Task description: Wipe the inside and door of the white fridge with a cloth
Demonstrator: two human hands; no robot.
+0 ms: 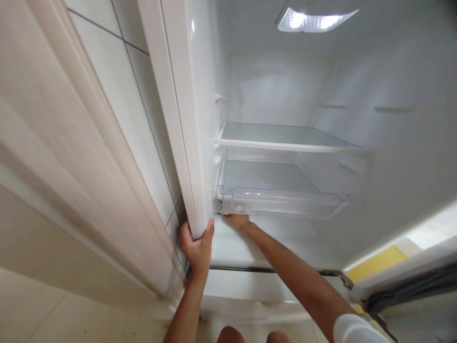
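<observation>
My left hand is wrapped round the lower part of the white upright edge at the left of an open refrigerator. Its thumb lies on the inner side and its fingers on the outer side. Inside the refrigerator, my right hand reaches in beneath the left front corner of a clear plastic drawer. Most of its fingers are hidden behind the drawer and by the angle, so their grip does not show. Above the drawer sits a glass shelf with a white front rim.
A lit lamp shines at the top of the refrigerator. Left of it are a tiled wall and a pale wooden door frame. A yellow strip and a dark gasket are at the lower right. My knees show below.
</observation>
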